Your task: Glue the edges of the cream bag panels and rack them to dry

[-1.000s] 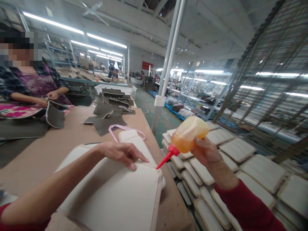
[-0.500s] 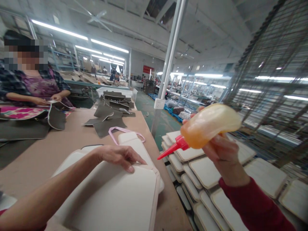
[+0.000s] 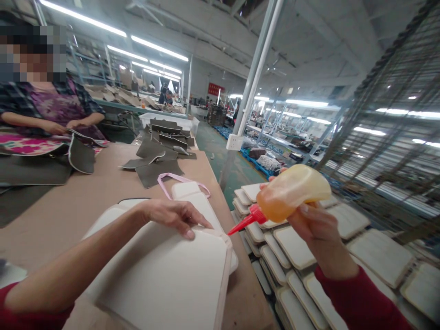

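My right hand (image 3: 318, 224) grips a soft squeeze bottle (image 3: 292, 192) of amber liquid, tilted so its red nozzle (image 3: 245, 220) points down to the left. The nozzle tip is at the far right corner of a white rounded panel (image 3: 172, 275); I cannot tell if it touches. My left hand (image 3: 175, 217) grips that panel's far edge, thumb on the upper face and the other fingers reaching over the edge, partly hidden. The panel slants up toward me, with pale material along its right edge. Beneath and behind it lie more white pieces (image 3: 187, 190) and a pink strap (image 3: 165, 178).
Stacks of white panels (image 3: 295, 245) stand right of the brown table (image 3: 113, 183). Dark grey cut pieces (image 3: 158, 156) lie at its far end before a white bin (image 3: 194, 123). A co-worker (image 3: 51, 105) handles grey pieces at left. A metal post (image 3: 252, 78) rises beyond the table.
My right hand has brought the bottle down and slightly left, and its nozzle tip is now at the panel's corner. My left hand keeps its grip. The view has shifted slightly.
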`<state>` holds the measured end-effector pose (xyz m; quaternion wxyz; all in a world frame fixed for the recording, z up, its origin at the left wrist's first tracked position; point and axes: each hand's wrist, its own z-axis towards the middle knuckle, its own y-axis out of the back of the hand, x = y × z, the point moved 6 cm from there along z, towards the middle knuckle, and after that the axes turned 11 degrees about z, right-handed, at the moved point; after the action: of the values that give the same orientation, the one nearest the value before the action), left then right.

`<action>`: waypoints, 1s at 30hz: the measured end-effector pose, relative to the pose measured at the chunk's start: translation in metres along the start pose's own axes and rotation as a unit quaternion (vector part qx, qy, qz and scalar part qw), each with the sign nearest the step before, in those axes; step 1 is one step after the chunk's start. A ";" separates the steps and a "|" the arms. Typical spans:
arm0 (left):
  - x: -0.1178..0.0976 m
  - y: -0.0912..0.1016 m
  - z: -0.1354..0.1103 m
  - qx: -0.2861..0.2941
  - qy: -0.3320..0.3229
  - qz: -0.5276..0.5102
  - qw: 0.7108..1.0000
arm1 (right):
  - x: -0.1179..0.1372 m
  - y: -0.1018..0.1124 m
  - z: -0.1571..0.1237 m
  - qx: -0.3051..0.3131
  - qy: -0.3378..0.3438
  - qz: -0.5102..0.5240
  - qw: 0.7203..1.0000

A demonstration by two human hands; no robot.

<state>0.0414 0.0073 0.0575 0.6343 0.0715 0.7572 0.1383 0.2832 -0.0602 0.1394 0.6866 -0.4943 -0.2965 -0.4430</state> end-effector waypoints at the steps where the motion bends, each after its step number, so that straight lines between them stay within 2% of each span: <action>1: 0.001 0.000 -0.001 0.003 -0.002 -0.001 1.000 | -0.003 0.004 0.003 -0.006 -0.001 -0.001 1.000; 8: 0.006 -0.004 0.005 0.027 -0.022 -0.030 0.999 | -0.023 0.021 0.015 -0.052 -0.017 0.024 0.998; 12: 0.019 -0.006 0.009 0.022 -0.024 -0.041 0.999 | -0.033 0.022 0.015 -0.077 -0.038 0.080 0.993; 16: 0.032 -0.005 0.013 0.007 -0.012 -0.049 0.999 | -0.038 0.022 0.011 -0.069 -0.042 0.094 0.992; 19: 0.034 -0.003 0.015 -0.006 -0.015 -0.049 0.999 | -0.034 0.022 0.007 -0.060 -0.020 0.079 0.995; 24: 0.027 0.000 0.012 -0.003 -0.024 -0.045 0.999 | -0.015 0.013 0.000 -0.050 0.016 0.045 0.998; 30: 0.013 0.001 0.006 0.002 -0.005 -0.029 1.000 | -0.006 0.002 -0.004 -0.029 -0.002 0.016 0.999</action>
<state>0.0445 0.0125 0.0442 0.6418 0.0512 0.7561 0.1176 0.2817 -0.0622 0.1320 0.6787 -0.5195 -0.2772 -0.4388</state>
